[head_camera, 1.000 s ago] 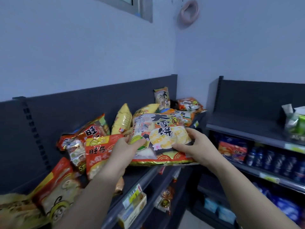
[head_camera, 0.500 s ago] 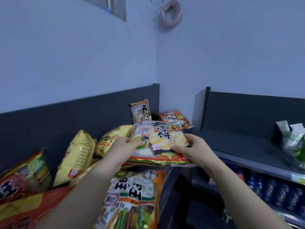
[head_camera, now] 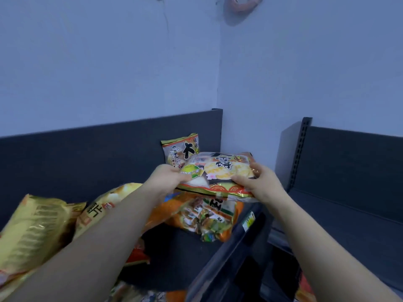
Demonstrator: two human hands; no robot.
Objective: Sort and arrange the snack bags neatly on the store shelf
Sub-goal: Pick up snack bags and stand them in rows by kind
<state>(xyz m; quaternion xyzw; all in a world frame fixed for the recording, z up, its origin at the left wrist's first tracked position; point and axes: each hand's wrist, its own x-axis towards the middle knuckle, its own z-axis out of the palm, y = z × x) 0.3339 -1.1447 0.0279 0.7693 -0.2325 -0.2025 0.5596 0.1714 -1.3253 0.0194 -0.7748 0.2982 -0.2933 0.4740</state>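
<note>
I hold a flat rice cracker bag (head_camera: 220,171) with black characters and a red-gold lower edge over the far right end of the dark shelf (head_camera: 185,243). My left hand (head_camera: 165,177) grips its left edge and my right hand (head_camera: 257,182) grips its right edge. Behind it a similar small bag (head_camera: 178,149) stands upright against the back panel. Under the held bag lies an orange assorted-snack bag (head_camera: 205,216). Yellow bags (head_camera: 37,227) lie at the left.
The dark back panel (head_camera: 87,153) ends at the wall corner. A second dark shelf unit (head_camera: 349,171) stands at the right, its top shelf bare here. A yellow price tag (head_camera: 250,221) sits on the shelf's front rail. A cable coil (head_camera: 244,3) hangs on the wall.
Both hands have carried the rice cracker bag farther right and back along the shelf, toward the corner. The view has swung right, so the red bags at the left are out of sight.
</note>
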